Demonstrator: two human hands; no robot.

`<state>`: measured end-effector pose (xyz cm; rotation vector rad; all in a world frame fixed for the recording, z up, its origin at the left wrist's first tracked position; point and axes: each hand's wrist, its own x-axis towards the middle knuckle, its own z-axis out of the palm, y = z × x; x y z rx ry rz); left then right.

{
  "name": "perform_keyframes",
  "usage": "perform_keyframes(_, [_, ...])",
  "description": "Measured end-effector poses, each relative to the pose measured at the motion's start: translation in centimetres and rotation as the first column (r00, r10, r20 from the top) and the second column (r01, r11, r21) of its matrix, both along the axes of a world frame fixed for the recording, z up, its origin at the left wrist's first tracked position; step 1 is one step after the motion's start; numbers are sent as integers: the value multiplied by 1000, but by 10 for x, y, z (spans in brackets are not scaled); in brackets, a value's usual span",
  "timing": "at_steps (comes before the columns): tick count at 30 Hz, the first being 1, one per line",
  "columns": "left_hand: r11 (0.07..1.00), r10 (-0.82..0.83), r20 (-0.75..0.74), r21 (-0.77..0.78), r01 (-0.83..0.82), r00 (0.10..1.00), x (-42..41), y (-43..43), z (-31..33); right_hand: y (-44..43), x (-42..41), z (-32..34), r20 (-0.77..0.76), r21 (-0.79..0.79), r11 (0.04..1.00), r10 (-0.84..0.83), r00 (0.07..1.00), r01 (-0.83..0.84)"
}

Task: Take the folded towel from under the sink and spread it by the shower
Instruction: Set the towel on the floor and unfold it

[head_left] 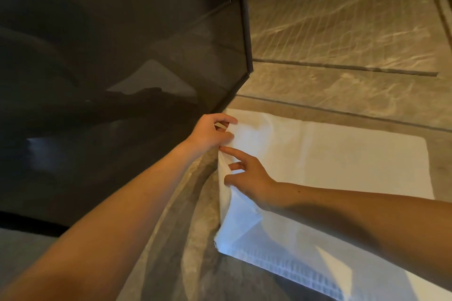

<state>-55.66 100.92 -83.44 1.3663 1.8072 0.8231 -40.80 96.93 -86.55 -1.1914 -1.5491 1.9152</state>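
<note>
Both hands meet at the white towel [330, 154], which lies spread on the floor [342, 85] just beside the dark shower glass [122, 56]. The left hand [210, 133] pinches the towel edge nearest the glass. The right hand [247, 176] lays spread fingers on that rumpled edge; whether it grips is unclear.

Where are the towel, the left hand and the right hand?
towel [342, 159]: head view, flat middle
left hand [209, 133]: head view, back of hand
right hand [252, 178]: head view, back of hand
</note>
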Motion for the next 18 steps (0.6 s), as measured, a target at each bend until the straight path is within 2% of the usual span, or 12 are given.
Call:
perform_keyframes(3, [1000, 0, -35, 10, 1, 999, -6, 3, -7, 0, -4, -7, -2, 27, 999, 17, 1000, -17])
perform_keyframes(6, [1000, 29, -146, 0, -29, 989, -14, 5, -22, 2, -1, -15, -13, 37, 999, 31, 999, -31])
perform_keyframes(8, [998, 19, -321, -57, -40, 947, -17, 7, -31, 5, 8, -21, -8, 11, 1000, -27, 1000, 27])
perform_keyframes(10, [993, -70, -532, -121, 6, 844, -16, 9, -38, 9, 23, -29, 76, 150, 987, -68, 995, 56])
perform_keyframes(11, [993, -89, -568, -114, 29, 818, -12, 9, -41, 11, 33, -34, 148, 271, 962, -70, 986, 28])
perform_keyframes(14, [995, -100, -521, -47, 88, 847, 10, 5, -51, 19, 66, -45, 321, 536, 835, -62, 945, -127])
perform_keyframes(16, [976, -202, -572, -54, 210, 795, 31, 2, -59, 26, 89, -52, 426, 637, 731, -70, 902, -245])
perform_keyframes(18, [939, -305, -617, -66, 338, 725, 52, -1, -67, 33, 110, -61, 547, 672, 646, -103, 831, -363])
